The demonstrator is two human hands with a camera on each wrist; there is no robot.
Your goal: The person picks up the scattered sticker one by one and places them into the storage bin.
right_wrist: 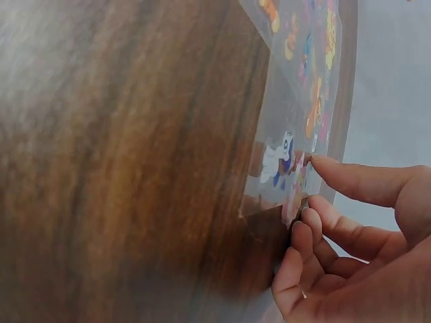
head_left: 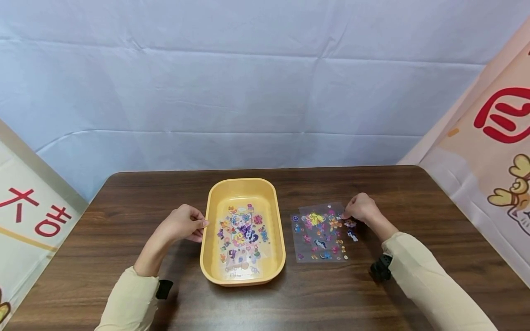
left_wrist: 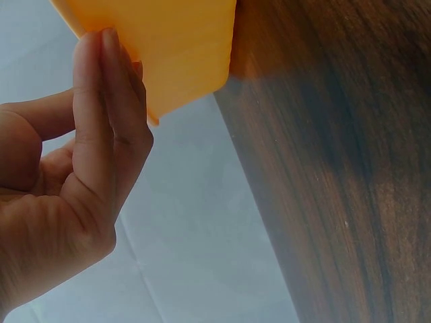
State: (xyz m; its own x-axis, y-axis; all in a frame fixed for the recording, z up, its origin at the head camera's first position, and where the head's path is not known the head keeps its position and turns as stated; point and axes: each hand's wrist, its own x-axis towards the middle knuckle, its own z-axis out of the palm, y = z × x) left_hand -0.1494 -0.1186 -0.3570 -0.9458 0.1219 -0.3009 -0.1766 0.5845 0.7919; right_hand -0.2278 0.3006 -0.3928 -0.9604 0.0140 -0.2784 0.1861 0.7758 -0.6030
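A yellow plastic tray stands on the table, and clear sticker sheets with colourful cartoon figures lie inside it. At the tray's left side my left hand pinches the rim, thumb on top; in the left wrist view its fingers rest against the outer wall. Right of the tray, overlapping transparent sticker sheets lie on the table. My right hand pinches the right edge of a sheet there. The right wrist view shows the thumb over that sheet's corner and the other fingers curled at its edge.
The dark wood-grain table ends at a pale cloth backdrop. Printed banners with red characters hang at the left and right. A black wrist device is worn at each sleeve.
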